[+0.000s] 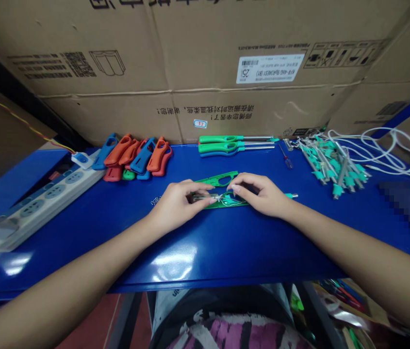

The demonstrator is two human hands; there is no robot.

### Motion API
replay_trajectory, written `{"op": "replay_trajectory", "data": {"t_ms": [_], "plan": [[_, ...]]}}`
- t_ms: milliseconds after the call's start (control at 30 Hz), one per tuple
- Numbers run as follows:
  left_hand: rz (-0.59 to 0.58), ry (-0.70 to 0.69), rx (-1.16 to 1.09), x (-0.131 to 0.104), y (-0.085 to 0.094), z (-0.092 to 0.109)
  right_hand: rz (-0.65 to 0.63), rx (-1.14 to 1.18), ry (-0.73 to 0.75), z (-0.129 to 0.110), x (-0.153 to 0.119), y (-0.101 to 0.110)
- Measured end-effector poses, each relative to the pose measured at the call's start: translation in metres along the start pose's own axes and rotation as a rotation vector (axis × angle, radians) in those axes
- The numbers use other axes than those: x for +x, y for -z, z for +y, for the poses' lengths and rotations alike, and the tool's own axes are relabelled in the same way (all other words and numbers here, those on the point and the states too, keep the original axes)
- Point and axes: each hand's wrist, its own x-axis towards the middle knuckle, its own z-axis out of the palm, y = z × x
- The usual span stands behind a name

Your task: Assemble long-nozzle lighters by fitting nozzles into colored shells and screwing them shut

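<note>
My left hand is closed on a clear lighter fuel tank, pinched between thumb and fingers. Beneath it lies one green lighter shell half, with thin pale wires and teal parts in it. The other green shell half, with its finger-hole, lies just behind. My right hand has its thumb and fingers drawn together over the wires; what they pinch is too small to make out. From under that hand a metal tube tip with a teal collar sticks out to the right.
Orange, red and blue lighter handles are piled at back left beside a white power strip. Assembled green lighters lie at the back. A small screwdriver, metal tubes with teal parts and a white cable are to the right.
</note>
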Motion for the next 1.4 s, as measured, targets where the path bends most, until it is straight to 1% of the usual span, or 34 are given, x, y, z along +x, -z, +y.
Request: {"op": "replay_trajectory", "data": {"t_ms": [133,267,367,567,800,1000,1067,1167,1300,1400], "plan": [[-0.098,-0.142,0.207,0.0010,0.0099,0.0007,0.014,0.078,-0.047,-0.0010,-0.0004,0.0013],[-0.139,-0.196,0.279,0.0011,0.0094,0.0021,0.013,0.092,-0.045,-0.0012,-0.0008,0.0002],[-0.147,-0.184,0.290,0.0005,0.0071,0.0015,0.008,0.092,-0.053,-0.0007,-0.0010,-0.0006],[-0.157,-0.075,0.204,-0.0016,0.0038,-0.0003,0.008,0.068,-0.053,0.0009,-0.0014,-0.0012],[-0.163,-0.077,0.150,-0.0008,0.0050,-0.0011,0.004,0.036,-0.041,0.0014,-0.0014,-0.0020],[-0.119,-0.072,0.161,-0.0011,0.0028,-0.0030,-0.007,-0.009,-0.015,0.0016,-0.0013,-0.0017],[-0.125,-0.071,0.171,-0.0015,0.0033,-0.0016,-0.006,-0.040,0.016,0.0007,-0.0018,-0.0014],[-0.143,-0.087,0.214,-0.0021,0.0049,0.0020,-0.028,-0.074,0.123,-0.0012,-0.0031,-0.0012],[-0.166,-0.084,0.272,-0.0023,0.0064,0.0054,-0.119,-0.115,0.288,-0.0016,-0.0045,-0.0004],[-0.169,-0.083,0.271,-0.0020,0.0064,0.0049,-0.181,-0.205,0.359,-0.0012,-0.0051,0.0020]]}}
